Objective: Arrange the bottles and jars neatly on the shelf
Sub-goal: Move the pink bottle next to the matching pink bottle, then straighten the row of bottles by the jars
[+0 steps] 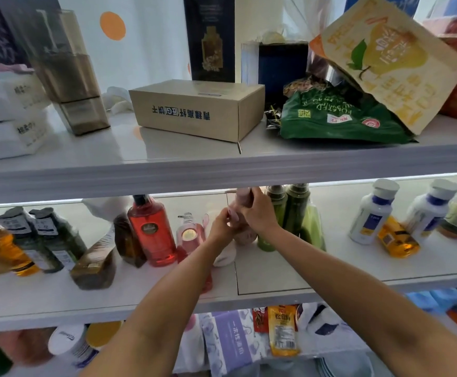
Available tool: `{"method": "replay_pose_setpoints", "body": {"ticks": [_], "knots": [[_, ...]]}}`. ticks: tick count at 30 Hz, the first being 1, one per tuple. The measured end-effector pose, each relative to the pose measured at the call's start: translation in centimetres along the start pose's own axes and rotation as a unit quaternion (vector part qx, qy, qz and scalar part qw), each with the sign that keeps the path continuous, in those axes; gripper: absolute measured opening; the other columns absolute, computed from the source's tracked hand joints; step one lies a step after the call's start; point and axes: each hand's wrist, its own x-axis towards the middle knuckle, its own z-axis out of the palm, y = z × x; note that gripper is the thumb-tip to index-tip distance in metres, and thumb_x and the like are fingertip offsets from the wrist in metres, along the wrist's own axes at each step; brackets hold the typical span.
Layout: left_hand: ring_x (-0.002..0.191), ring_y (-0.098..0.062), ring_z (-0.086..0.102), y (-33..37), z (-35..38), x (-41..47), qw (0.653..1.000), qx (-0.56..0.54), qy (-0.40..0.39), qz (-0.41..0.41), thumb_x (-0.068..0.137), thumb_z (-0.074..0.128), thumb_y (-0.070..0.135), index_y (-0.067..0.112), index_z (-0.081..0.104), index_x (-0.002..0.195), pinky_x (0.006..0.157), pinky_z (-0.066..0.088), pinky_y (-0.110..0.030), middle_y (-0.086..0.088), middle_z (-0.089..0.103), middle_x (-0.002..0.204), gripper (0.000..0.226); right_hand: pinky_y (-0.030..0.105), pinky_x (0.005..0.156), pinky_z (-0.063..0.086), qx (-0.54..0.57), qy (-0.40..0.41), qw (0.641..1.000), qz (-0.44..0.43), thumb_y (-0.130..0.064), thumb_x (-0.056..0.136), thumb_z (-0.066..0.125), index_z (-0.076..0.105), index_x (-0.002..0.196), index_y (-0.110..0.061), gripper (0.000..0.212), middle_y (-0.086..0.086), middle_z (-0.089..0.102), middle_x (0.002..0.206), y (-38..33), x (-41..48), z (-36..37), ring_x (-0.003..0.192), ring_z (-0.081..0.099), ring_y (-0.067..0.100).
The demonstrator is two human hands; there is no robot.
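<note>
I pinch a small pale pink bottle point(243, 198) with both hands point(258, 213), and the white middle shelf point(276, 281) looks half tidy, with a leaning brown bottle point(96, 263) left.

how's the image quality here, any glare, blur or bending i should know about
Head view: wide-angle bending bows the upper shelf edge and tilts the white bottles at right; backlight from behind washes out the background and puts glare on the shelf tops; the edges go soft, the dark bottles at left smeared; both hands, left hand and right hand, stay fairly sharp on the pink bottle.
</note>
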Motion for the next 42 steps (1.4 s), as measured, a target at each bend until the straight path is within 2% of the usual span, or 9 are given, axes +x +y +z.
{"method": "replay_pose_setpoints", "body": {"ticks": [3,6,12,20,25,30,34,39,42], "knots": [[0.092,-0.023,0.053,-0.4,-0.1,0.7,1.000,0.011,-0.021,0.008,0.077,0.065,-0.012,0.005,0.052,0.084,0.091,0.051,-0.050,-0.009,0.056,0.094,0.022,0.022,0.080,0.042,0.005,0.006,1.000,0.014,-0.006,0.081,0.065,0.053,0.103,-0.003,0.025,0.012,0.062,0.102,0.0,0.3,0.4,0.097,0.059,0.023],[0.095,-0.022,0.054,-0.1,-0.5,1.5,0.998,0.035,-0.048,0.005,0.078,0.070,-0.004,-0.002,0.056,0.112,0.092,0.051,-0.043,-0.011,0.059,0.101,0.037,0.021,0.082,0.041,-0.001,0.002,0.999,0.034,-0.011,0.085,0.064,0.053,0.104,-0.002,0.024,0.012,0.061,0.103,-0.3,1.0,0.6,0.099,0.059,0.023],[0.090,-0.020,0.053,-0.1,-0.7,2.4,0.992,0.098,-0.079,0.021,0.076,0.075,0.005,0.009,0.056,0.096,0.090,0.048,-0.044,-0.009,0.060,0.093,0.029,0.019,0.084,0.036,0.017,-0.010,0.999,0.032,-0.010,0.087,0.061,0.046,0.114,0.000,0.033,0.014,0.055,0.112,-0.1,1.4,0.8,0.106,0.054,0.024],[0.097,-0.031,0.059,-0.2,-0.3,0.8,0.966,0.249,-0.060,0.028,0.083,0.069,0.029,0.005,0.051,0.115,0.084,0.048,-0.041,-0.013,0.064,0.109,0.044,0.019,0.089,0.034,0.002,-0.003,0.999,-0.032,-0.017,0.090,0.058,0.038,0.122,0.000,0.041,0.015,0.048,0.118,1.1,-0.4,0.4,0.109,0.049,0.024],[0.104,-0.030,0.058,0.4,-0.2,-0.3,0.965,0.252,-0.075,0.009,0.086,0.065,0.031,0.007,0.048,0.122,0.088,0.048,-0.042,-0.012,0.063,0.117,0.047,0.028,0.101,0.039,-0.012,-0.010,1.000,-0.026,-0.012,0.091,0.055,0.031,0.134,0.002,0.051,0.016,0.047,0.125,0.7,-1.1,0.0,0.115,0.049,0.024],[0.109,-0.031,0.057,1.1,0.4,-0.9,0.965,0.250,-0.082,-0.014,0.090,0.062,0.027,0.003,0.046,0.125,0.086,0.044,-0.033,-0.013,0.060,0.120,0.046,0.025,0.109,0.028,-0.035,-0.014,0.999,-0.012,-0.009,0.094,0.049,0.016,0.149,-0.006,0.063,0.011,0.037,0.146,-0.2,-2.1,-1.2,0.134,0.038,0.023],[0.105,-0.031,0.059,0.0,1.6,-2.2,0.969,0.248,0.014,-0.007,0.081,0.071,0.021,0.005,0.045,0.123,0.090,0.049,-0.041,-0.015,0.060,0.115,0.052,0.018,0.107,0.026,-0.040,0.013,0.998,-0.047,-0.005,0.093,0.049,0.027,0.146,-0.010,0.058,0.006,0.038,0.149,1.0,-4.6,-3.2,0.135,0.038,0.019],[0.126,-0.036,0.038,0.4,6.2,-6.3,0.957,0.241,0.150,-0.051,0.086,0.066,0.021,-0.006,0.031,0.134,0.109,0.032,-0.043,-0.025,0.039,0.135,0.065,0.025,0.097,0.046,-0.048,0.078,0.995,-0.036,-0.001,0.091,0.048,0.049,0.129,-0.012,0.039,0.006,0.057,0.127,6.9,-8.2,-7.0,0.114,0.057,0.020],[0.117,-0.043,0.042,1.8,10.3,-8.3,0.946,0.222,0.236,0.002,0.085,0.065,0.016,-0.008,0.043,0.123,0.101,0.036,-0.050,-0.030,0.044,0.125,0.050,0.011,0.085,0.041,-0.074,0.106,0.992,0.006,-0.002,0.090,0.050,0.051,0.124,-0.011,0.035,0.006,0.058,0.121,10.8,-9.2,-10.1,0.107,0.058,0.018]]}}
